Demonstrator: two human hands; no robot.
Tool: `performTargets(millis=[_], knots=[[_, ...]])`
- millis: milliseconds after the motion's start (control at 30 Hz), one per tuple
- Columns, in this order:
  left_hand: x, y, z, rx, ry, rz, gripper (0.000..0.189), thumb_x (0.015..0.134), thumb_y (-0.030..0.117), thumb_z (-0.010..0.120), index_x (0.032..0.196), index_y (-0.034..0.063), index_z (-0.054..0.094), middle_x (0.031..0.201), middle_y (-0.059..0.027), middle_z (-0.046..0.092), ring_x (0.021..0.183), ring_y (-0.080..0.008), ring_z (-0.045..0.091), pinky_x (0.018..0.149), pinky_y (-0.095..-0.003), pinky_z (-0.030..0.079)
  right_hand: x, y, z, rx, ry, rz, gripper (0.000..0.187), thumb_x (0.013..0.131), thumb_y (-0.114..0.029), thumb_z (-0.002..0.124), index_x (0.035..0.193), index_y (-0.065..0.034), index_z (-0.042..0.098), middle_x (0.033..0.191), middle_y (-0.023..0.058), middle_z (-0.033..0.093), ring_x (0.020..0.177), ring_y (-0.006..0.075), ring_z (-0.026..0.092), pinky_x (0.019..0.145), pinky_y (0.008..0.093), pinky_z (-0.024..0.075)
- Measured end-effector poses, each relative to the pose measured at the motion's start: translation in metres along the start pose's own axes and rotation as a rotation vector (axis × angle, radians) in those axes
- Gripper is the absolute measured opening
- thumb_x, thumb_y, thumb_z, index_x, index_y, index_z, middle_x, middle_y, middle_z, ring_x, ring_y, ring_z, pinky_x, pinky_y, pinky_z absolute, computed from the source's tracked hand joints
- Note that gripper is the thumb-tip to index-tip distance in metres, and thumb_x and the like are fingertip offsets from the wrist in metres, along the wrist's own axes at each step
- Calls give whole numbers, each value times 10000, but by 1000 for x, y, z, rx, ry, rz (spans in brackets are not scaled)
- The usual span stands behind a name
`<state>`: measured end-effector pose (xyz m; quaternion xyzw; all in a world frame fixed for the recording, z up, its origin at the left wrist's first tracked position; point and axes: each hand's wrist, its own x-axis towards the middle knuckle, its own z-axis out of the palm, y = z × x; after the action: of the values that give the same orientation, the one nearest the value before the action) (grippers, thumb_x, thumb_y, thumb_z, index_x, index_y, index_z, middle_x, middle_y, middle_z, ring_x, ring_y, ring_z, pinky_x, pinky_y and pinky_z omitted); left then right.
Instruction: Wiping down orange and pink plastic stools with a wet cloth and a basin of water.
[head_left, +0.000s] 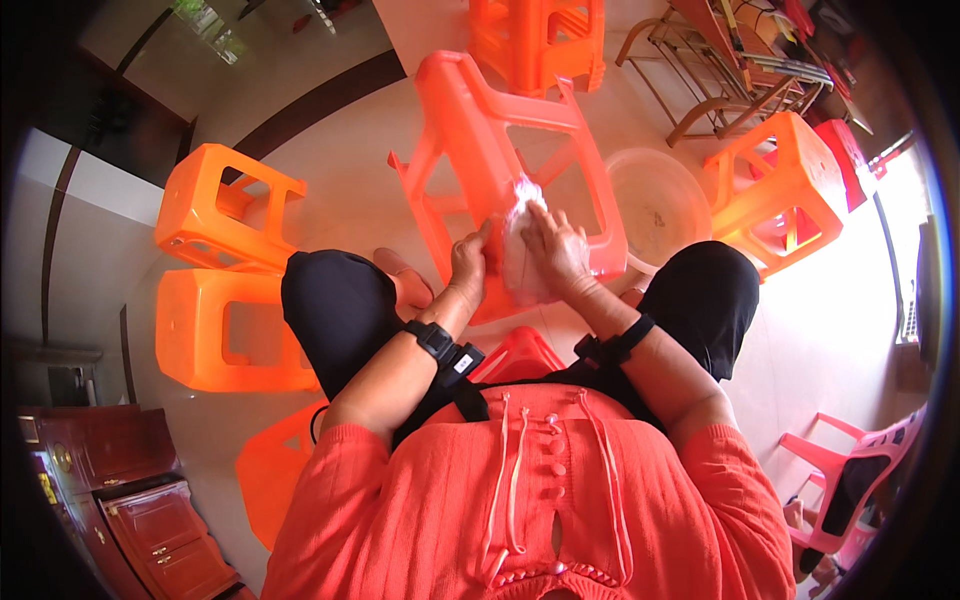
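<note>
A red-orange plastic stool (469, 142) lies tipped over between my knees, its legs and side openings facing upward. My left hand (470, 262) grips the stool's near part from the left side, the thumb along its edge. On the stool's surface lies a crumpled white cloth (517, 259). My right hand (555, 247) is on this cloth, fingers stretched forward over it and pressing it against the plastic. The palm hides part of the cloth.
Orange plastic stools (191, 330) stand at my left, with another stool (799, 187) at right and a stack (536, 45) ahead. A translucent basin (660, 206) sits by my right knee. A pink plastic chair (832, 457) and a bamboo-like rack (697, 97) are farther right.
</note>
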<state>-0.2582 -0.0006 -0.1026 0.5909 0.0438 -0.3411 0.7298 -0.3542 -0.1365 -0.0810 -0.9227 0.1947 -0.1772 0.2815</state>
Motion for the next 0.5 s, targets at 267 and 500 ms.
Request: performTargets(millis=[267, 500], knots=[[-30, 33, 0, 200, -19, 7, 543, 883, 410, 582, 1284, 52, 506, 1270, -67, 538, 1186, -189, 450, 1007, -351, 332, -32, -21, 13, -39, -48, 7, 517, 795, -358, 644, 1209, -101, 469, 947, 174, 608, 739, 340, 632, 692, 434, 484], [-2, 15, -42, 34, 117, -191, 365, 881, 512, 556, 895, 149, 598, 621, 7, 496, 509, -128, 445, 460, -275, 333, -7, -35, 35, -147, -39, -101, 444, 773, -345, 673, 1096, -71, 540, 880, 181, 613, 718, 352, 632, 648, 443, 497]])
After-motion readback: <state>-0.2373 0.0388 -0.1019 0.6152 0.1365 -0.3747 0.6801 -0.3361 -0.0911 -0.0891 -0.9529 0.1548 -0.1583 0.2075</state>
